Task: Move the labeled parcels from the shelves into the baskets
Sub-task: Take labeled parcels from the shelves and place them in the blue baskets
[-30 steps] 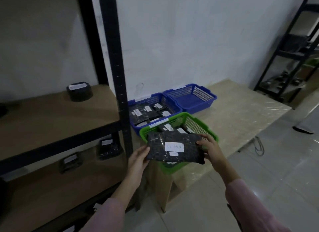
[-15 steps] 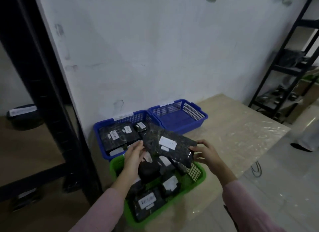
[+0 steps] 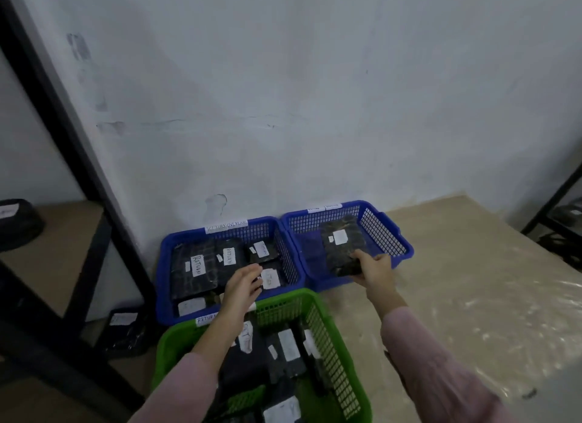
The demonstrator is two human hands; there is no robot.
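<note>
The right hand grips the near end of a dark labeled parcel, its fingers curled round that edge. The parcel sits inside the right blue basket at the bench's back edge by the wall, white label up. The left hand is over the left blue basket of "RETURN" parcels, fingers loosely straight and holding nothing. The green basket, nearer the bench's front edge, also holds parcels.

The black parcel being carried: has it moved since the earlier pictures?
Yes. From above the green basket the parcel went right and toward the wall, into the right blue basket; the right hand grips its near end.
</note>
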